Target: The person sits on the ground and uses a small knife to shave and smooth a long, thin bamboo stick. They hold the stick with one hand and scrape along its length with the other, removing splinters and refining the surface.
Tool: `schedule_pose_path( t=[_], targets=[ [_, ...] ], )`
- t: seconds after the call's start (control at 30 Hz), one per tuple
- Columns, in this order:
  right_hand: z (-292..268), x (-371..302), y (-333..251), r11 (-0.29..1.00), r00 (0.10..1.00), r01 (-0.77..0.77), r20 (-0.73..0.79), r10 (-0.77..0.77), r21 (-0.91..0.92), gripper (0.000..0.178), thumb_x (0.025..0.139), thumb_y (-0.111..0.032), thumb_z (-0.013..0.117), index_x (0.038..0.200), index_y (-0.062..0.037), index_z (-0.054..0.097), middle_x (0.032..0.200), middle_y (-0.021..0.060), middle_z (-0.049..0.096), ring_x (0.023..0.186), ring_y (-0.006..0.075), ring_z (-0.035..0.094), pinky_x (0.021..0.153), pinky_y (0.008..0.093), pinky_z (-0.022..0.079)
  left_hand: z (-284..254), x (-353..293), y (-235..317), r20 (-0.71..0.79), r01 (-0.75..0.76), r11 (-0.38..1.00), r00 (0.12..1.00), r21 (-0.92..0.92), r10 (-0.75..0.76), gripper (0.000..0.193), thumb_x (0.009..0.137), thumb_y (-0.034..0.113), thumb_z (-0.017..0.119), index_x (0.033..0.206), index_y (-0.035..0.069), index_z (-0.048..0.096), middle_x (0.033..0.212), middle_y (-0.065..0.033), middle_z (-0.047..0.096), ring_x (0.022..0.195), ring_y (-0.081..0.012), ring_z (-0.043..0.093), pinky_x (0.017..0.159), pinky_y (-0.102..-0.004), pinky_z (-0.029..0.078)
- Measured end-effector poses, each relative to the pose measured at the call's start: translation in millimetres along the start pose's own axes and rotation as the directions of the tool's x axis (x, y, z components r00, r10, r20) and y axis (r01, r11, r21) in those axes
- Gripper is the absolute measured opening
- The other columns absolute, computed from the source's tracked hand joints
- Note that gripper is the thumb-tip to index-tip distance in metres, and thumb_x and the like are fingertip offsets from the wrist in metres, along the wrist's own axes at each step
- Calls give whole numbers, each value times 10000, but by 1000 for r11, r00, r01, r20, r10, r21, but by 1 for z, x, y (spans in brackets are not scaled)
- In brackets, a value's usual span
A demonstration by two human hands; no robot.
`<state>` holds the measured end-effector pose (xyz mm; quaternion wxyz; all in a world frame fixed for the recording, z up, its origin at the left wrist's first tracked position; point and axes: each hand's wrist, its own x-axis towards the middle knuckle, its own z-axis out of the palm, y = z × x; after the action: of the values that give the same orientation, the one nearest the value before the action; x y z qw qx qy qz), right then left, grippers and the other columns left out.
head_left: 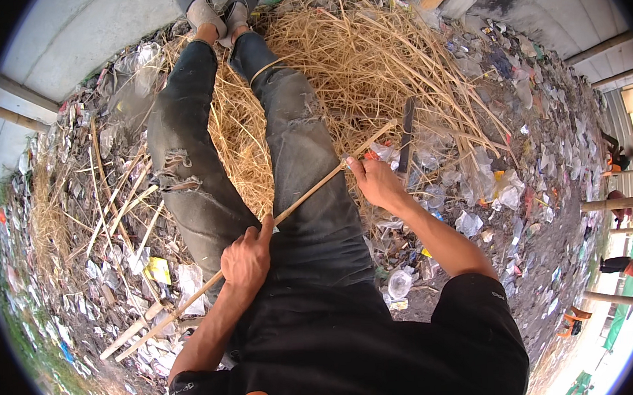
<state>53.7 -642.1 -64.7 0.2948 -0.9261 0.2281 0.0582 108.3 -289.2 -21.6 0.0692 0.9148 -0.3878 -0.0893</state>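
Observation:
A long, pale bamboo strip [309, 194] runs slantwise across my lap, from the lower left up past my right thigh. My left hand [246, 261] is closed round it near the middle, its index finger stretched along the strip. Farther up, my right hand [378, 182] grips the same strip, with the thumb raised at its edge; the curled fingers underneath are hidden. Just beyond the right hand lies a long dark blade [405, 136], like a machete, beside my right thigh. Fine straw-like shavings [352, 70] are heaped between and beyond my legs.
Cut bamboo strips [116, 211] lie to the left of my legs, with a thicker split piece [132, 336] nearer me. Plastic scraps [507, 191] litter the ground. A grey wall [92, 37] stands beyond my feet. A person [622, 266] and wooden poles [614, 204] appear far right.

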Motion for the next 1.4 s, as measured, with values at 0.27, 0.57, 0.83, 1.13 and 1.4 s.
schedule_pose_path(
  t=[0.27,0.57,0.83,1.13,1.4],
  targets=[
    [-35,52,56,954,949,-257,-145,279,152,732,1120,-514,418,699,45,633,617,243,627,664,436,683,653,535,500,2,0,1,-64,-47,999,997,-14,46,553,932,88,595,1473,202,581,829,-100,626,656,-312,713,567,-467,587],
    [13,-7,-6,989,971,-42,-226,74,145,571,1116,-456,462,874,14,680,710,263,655,703,488,661,643,546,513,3,10,11,-12,52,989,998,-140,-54,451,966,124,615,1406,219,652,839,-124,685,672,-373,725,591,-508,588],
    [40,-17,-25,977,965,87,-262,-33,197,591,1118,-479,437,877,9,667,687,272,633,709,519,639,639,552,475,-7,35,24,27,136,920,990,-367,-135,305,995,176,653,1291,157,726,831,-201,716,753,-415,712,670,-524,565],
    [18,14,-1,958,956,-140,-217,197,251,710,1107,-538,446,746,40,643,635,266,612,649,487,633,636,537,488,0,47,26,-28,84,895,994,-438,-107,225,1021,223,633,1213,137,710,779,-198,713,742,-437,708,669,-547,564],
    [30,-33,-57,929,995,18,-99,20,369,620,1106,-482,494,827,55,632,653,283,547,635,477,572,614,502,453,-3,67,39,3,102,878,993,-468,-114,204,1006,231,669,1149,98,727,765,-235,696,751,-458,696,672,-524,558]
  ],
)
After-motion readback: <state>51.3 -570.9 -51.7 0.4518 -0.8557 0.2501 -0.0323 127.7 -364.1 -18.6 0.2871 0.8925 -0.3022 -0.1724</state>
